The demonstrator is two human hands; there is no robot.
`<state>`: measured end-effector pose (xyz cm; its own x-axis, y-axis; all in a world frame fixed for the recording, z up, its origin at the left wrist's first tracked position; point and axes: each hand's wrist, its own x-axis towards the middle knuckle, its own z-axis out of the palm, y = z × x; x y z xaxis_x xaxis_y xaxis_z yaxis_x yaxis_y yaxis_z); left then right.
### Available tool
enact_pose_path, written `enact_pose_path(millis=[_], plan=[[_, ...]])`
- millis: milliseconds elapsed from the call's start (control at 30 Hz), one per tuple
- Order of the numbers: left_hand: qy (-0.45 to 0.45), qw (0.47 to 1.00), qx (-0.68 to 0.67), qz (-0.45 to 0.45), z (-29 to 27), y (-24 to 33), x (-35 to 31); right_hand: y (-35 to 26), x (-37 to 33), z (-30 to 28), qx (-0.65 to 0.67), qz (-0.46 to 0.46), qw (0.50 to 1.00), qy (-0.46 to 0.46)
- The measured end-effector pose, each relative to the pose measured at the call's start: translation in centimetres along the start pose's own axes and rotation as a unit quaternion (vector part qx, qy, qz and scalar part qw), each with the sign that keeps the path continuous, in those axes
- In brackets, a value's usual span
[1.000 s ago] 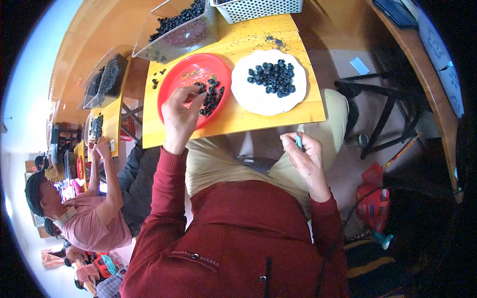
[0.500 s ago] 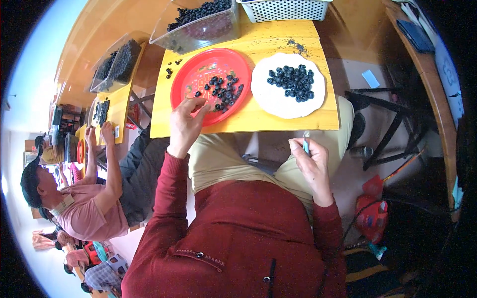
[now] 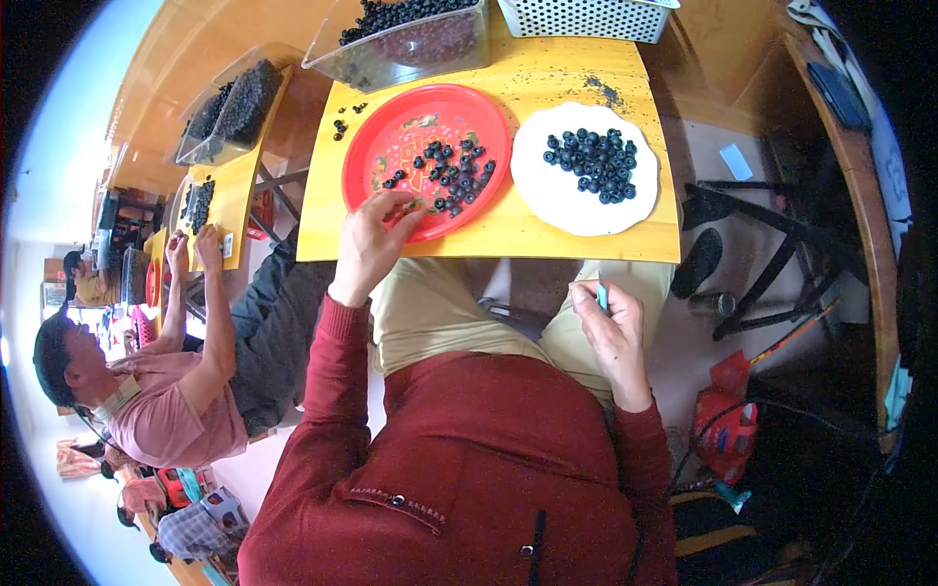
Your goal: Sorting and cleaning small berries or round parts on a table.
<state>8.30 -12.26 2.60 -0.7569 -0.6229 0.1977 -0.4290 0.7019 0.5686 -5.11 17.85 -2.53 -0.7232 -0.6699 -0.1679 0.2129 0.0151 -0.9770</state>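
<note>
My left hand [image 3: 374, 239] reaches over the near left rim of the red plate [image 3: 371, 137], thumb and forefinger a little apart, with nothing visible between them. Near its fingertips, a loose group of dark round balls that look like blueberries [image 3: 454, 179] lies on the plate. To the right, a white scalloped plate [image 3: 537, 186] holds a denser cluster of similar balls [image 3: 596, 161]. My right hand [image 3: 616, 327] is held over my lap, just off the table's near edge. Its fingers are closed round a small tool with a light blue handle [image 3: 602, 297]; most of it is hidden.
A clear bin [image 3: 420, 63] of dark balls and a white perforated basket [image 3: 586, 20] stand at the table's far side. Dark crumbs [image 3: 604, 92] lie behind the white plate. On the left, a person [image 3: 166, 400] works with both hands at another table [image 3: 223, 210]. Folding stand legs [image 3: 772, 254] are on the right.
The table and plates have shifted right in the picture. My left hand stays over the red plate's near rim. The blue tool in my right hand now shows less of its tip.
</note>
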Motion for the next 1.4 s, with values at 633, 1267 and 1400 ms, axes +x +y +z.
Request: enact_pose_path(millis=[633, 1267, 1400], plan=[[-0.065, 0.958, 0.159, 0.229, 2.5, 1.9, 1.6, 0.5, 0.5, 0.8, 0.010, 0.020, 0.999, -0.039], [-0.033, 0.970, 0.179, 0.163, 2.3, 2.9, -1.7, 2.4, -0.8, -0.1, -0.235, -0.141, 0.961, -0.037], [-0.011, 0.966, 0.191, 0.173, 2.7, 2.9, -2.0, 2.5, -0.7, 0.0, -0.243, -0.170, 0.955, -0.024]])
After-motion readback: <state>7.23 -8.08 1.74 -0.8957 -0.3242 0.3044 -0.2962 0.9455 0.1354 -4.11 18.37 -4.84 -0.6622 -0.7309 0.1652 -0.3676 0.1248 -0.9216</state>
